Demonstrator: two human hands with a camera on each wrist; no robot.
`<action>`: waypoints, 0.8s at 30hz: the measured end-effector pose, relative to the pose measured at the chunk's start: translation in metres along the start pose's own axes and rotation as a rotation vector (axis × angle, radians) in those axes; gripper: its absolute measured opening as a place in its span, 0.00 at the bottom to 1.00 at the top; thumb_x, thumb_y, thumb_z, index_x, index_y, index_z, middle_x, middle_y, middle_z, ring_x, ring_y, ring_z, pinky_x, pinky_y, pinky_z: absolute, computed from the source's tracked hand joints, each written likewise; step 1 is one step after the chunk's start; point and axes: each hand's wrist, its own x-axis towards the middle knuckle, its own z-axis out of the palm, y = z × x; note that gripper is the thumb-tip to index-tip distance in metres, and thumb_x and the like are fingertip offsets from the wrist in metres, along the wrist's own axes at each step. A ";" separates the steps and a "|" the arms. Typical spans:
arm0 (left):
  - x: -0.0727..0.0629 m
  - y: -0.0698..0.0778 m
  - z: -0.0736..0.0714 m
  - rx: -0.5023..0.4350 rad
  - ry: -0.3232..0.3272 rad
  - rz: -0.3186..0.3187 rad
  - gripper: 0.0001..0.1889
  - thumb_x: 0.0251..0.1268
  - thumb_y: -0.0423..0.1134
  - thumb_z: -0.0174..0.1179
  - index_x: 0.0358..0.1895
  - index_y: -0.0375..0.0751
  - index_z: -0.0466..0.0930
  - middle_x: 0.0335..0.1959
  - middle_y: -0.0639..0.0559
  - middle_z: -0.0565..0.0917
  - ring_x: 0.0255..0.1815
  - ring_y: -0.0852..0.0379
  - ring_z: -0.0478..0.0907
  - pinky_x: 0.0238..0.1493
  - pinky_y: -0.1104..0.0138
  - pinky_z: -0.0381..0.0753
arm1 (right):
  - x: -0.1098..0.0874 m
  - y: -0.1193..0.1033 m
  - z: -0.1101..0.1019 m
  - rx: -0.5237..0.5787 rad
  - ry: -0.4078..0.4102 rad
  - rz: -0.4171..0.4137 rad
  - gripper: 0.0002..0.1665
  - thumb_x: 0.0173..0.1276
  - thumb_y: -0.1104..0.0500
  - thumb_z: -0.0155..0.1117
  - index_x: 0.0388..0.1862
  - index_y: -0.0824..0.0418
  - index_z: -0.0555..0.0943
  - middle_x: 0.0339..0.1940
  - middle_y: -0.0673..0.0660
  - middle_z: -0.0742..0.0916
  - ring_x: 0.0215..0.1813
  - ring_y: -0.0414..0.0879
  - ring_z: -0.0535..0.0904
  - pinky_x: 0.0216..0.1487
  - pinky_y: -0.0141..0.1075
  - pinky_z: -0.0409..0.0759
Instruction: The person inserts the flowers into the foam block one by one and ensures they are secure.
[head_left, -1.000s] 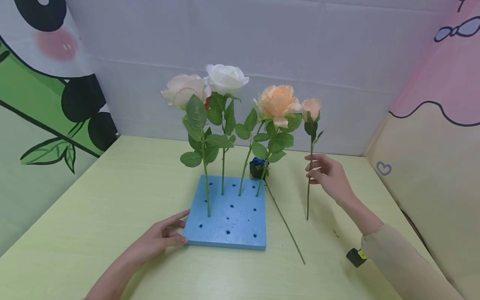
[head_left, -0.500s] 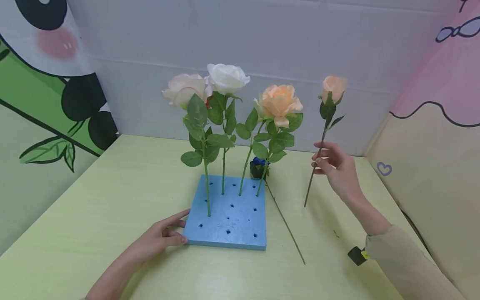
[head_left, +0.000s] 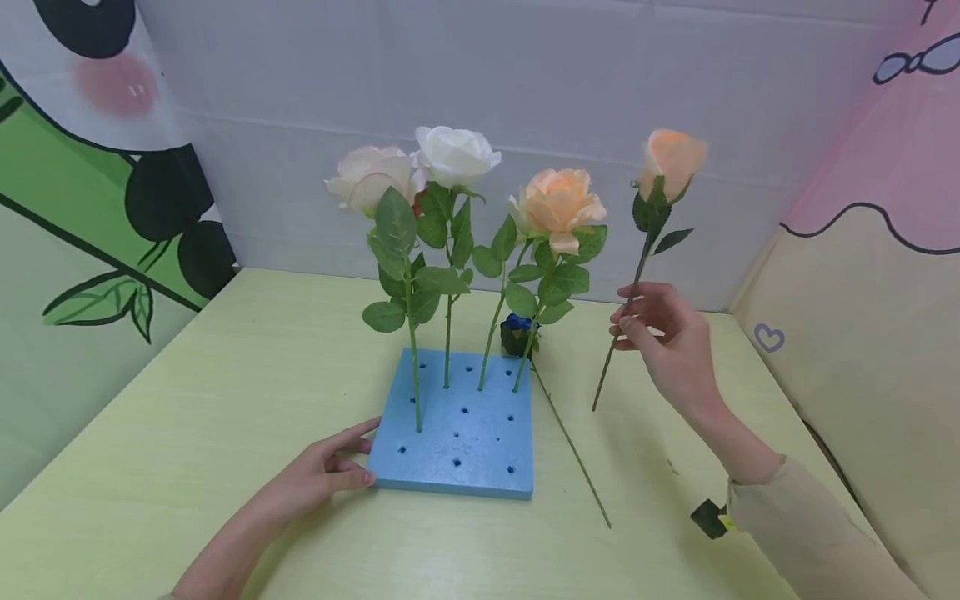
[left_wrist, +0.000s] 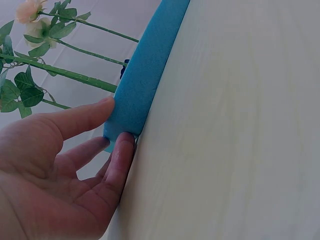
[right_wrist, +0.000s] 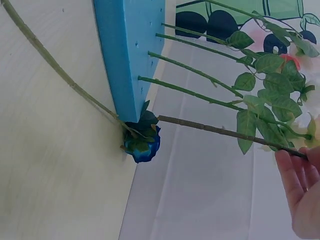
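In the head view my right hand [head_left: 675, 350] holds an artificial peach rose [head_left: 671, 162] by its dark stem [head_left: 632, 287], between thumb and fingers. The rose stands tilted above the table, its bloom up and right and its stem end in the air. My left hand [head_left: 318, 479] holds the front left corner of a blue board [head_left: 480, 467] with holes. In the left wrist view the thumb and fingers [left_wrist: 120, 160] touch the board's edge. Several roses stand in the board, among them a white rose [head_left: 453, 158] and an open peach rose [head_left: 561, 207].
A blue rose [head_left: 517, 333] lies on the table behind the board's right side, its stem [head_left: 573, 450] slanting toward the front. Near the right sleeve is a small black and yellow object [head_left: 708, 518]. A pale cloth wall [head_left: 285, 200] closes off the back of the table [head_left: 180, 417].
My right hand has raised the peach rose and tilted its bloom to the right, then shifted its stem end slightly leftward. The left hand and the board have stayed in place.
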 end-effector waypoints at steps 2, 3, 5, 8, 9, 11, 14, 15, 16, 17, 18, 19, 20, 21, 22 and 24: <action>0.000 0.001 0.000 0.001 0.005 -0.005 0.40 0.64 0.40 0.66 0.77 0.43 0.57 0.62 0.35 0.74 0.46 0.56 0.81 0.47 0.68 0.73 | -0.002 -0.002 0.004 0.005 -0.014 -0.018 0.16 0.69 0.73 0.55 0.55 0.69 0.76 0.33 0.47 0.86 0.34 0.37 0.86 0.36 0.34 0.85; 0.000 0.001 0.000 0.002 0.006 -0.005 0.40 0.64 0.40 0.66 0.77 0.43 0.57 0.62 0.35 0.74 0.46 0.56 0.81 0.48 0.68 0.73 | -0.002 -0.003 0.006 0.010 -0.021 -0.026 0.16 0.69 0.74 0.56 0.55 0.69 0.76 0.33 0.48 0.86 0.34 0.37 0.86 0.35 0.34 0.85; -0.001 0.001 0.000 0.005 0.007 -0.006 0.40 0.64 0.40 0.66 0.77 0.43 0.57 0.63 0.35 0.74 0.46 0.56 0.81 0.48 0.68 0.73 | -0.004 -0.005 0.011 0.015 -0.037 -0.039 0.16 0.68 0.74 0.56 0.55 0.69 0.76 0.33 0.50 0.86 0.34 0.38 0.86 0.35 0.35 0.86; -0.001 0.001 0.001 0.008 0.010 -0.013 0.40 0.64 0.40 0.66 0.77 0.43 0.58 0.63 0.36 0.73 0.46 0.55 0.81 0.49 0.67 0.73 | -0.005 -0.008 0.018 0.016 -0.058 -0.049 0.16 0.68 0.74 0.57 0.54 0.68 0.77 0.33 0.53 0.87 0.34 0.39 0.86 0.35 0.36 0.86; -0.001 0.002 0.001 0.010 0.011 -0.015 0.40 0.64 0.40 0.66 0.77 0.44 0.58 0.63 0.36 0.73 0.46 0.55 0.80 0.49 0.67 0.73 | -0.006 -0.009 0.021 0.013 -0.067 -0.054 0.16 0.67 0.74 0.57 0.54 0.68 0.77 0.33 0.53 0.87 0.34 0.39 0.87 0.35 0.37 0.86; -0.001 0.002 0.001 0.012 0.012 -0.019 0.40 0.63 0.40 0.66 0.77 0.43 0.58 0.63 0.36 0.74 0.46 0.55 0.80 0.49 0.66 0.73 | -0.007 -0.011 0.026 0.004 -0.084 -0.063 0.16 0.67 0.74 0.58 0.53 0.68 0.78 0.34 0.55 0.87 0.33 0.40 0.87 0.35 0.37 0.86; 0.000 0.002 0.001 0.012 0.012 -0.026 0.40 0.64 0.40 0.66 0.77 0.44 0.57 0.63 0.36 0.74 0.47 0.54 0.80 0.50 0.64 0.73 | -0.007 -0.014 0.034 -0.015 -0.113 -0.091 0.16 0.66 0.74 0.59 0.53 0.68 0.78 0.34 0.60 0.88 0.32 0.40 0.87 0.35 0.35 0.86; 0.000 0.002 0.001 0.012 0.011 -0.028 0.40 0.64 0.40 0.66 0.77 0.44 0.57 0.63 0.36 0.74 0.47 0.54 0.80 0.50 0.64 0.73 | -0.007 -0.015 0.037 -0.018 -0.122 -0.101 0.16 0.66 0.74 0.60 0.53 0.69 0.77 0.35 0.61 0.88 0.32 0.40 0.87 0.35 0.35 0.86; 0.000 0.002 0.001 0.013 0.011 -0.030 0.40 0.64 0.40 0.66 0.77 0.44 0.57 0.64 0.36 0.74 0.47 0.54 0.80 0.50 0.63 0.73 | -0.007 -0.015 0.040 -0.017 -0.130 -0.109 0.16 0.66 0.74 0.60 0.53 0.69 0.77 0.35 0.64 0.88 0.32 0.41 0.88 0.35 0.34 0.85; 0.000 0.002 0.001 0.012 0.010 -0.031 0.40 0.64 0.40 0.66 0.77 0.44 0.57 0.64 0.36 0.74 0.47 0.54 0.80 0.50 0.63 0.73 | -0.007 -0.016 0.042 -0.017 -0.138 -0.116 0.16 0.66 0.74 0.61 0.52 0.69 0.77 0.35 0.64 0.88 0.32 0.41 0.88 0.35 0.34 0.85; 0.000 0.002 0.001 0.012 0.011 -0.032 0.40 0.64 0.40 0.66 0.77 0.44 0.57 0.64 0.36 0.74 0.47 0.54 0.80 0.51 0.63 0.73 | -0.007 -0.016 0.045 -0.017 -0.146 -0.123 0.15 0.66 0.74 0.61 0.52 0.69 0.77 0.35 0.65 0.88 0.32 0.41 0.88 0.35 0.34 0.85; 0.000 0.001 0.001 0.012 0.011 -0.032 0.40 0.64 0.40 0.66 0.77 0.44 0.57 0.64 0.36 0.74 0.47 0.54 0.80 0.51 0.63 0.73 | -0.007 -0.016 0.048 -0.010 -0.153 -0.127 0.15 0.66 0.74 0.62 0.52 0.70 0.77 0.36 0.65 0.88 0.32 0.42 0.88 0.35 0.34 0.85; 0.000 0.001 0.001 0.012 0.010 -0.032 0.40 0.64 0.40 0.66 0.77 0.44 0.57 0.64 0.36 0.74 0.47 0.54 0.80 0.51 0.63 0.73 | -0.007 -0.016 0.051 -0.006 -0.160 -0.132 0.15 0.66 0.73 0.62 0.51 0.70 0.77 0.36 0.65 0.88 0.32 0.43 0.88 0.35 0.34 0.85; -0.001 0.001 0.001 0.011 0.010 -0.032 0.40 0.64 0.40 0.66 0.77 0.45 0.57 0.64 0.36 0.74 0.47 0.54 0.80 0.51 0.63 0.73 | -0.007 -0.016 0.055 0.001 -0.168 -0.136 0.15 0.66 0.73 0.62 0.51 0.70 0.77 0.36 0.65 0.88 0.32 0.44 0.88 0.35 0.34 0.85; -0.001 0.001 0.001 0.011 0.011 -0.031 0.40 0.64 0.40 0.66 0.77 0.45 0.57 0.64 0.36 0.74 0.46 0.54 0.81 0.51 0.63 0.73 | -0.007 -0.016 0.058 0.006 -0.175 -0.140 0.14 0.66 0.73 0.63 0.50 0.70 0.77 0.36 0.64 0.88 0.32 0.45 0.88 0.35 0.35 0.85; -0.001 0.001 0.001 0.010 0.010 -0.028 0.40 0.64 0.40 0.66 0.77 0.44 0.57 0.64 0.36 0.73 0.46 0.55 0.81 0.51 0.63 0.73 | -0.008 -0.015 0.065 0.022 -0.192 -0.151 0.14 0.66 0.73 0.63 0.50 0.70 0.77 0.37 0.64 0.88 0.33 0.48 0.88 0.35 0.36 0.86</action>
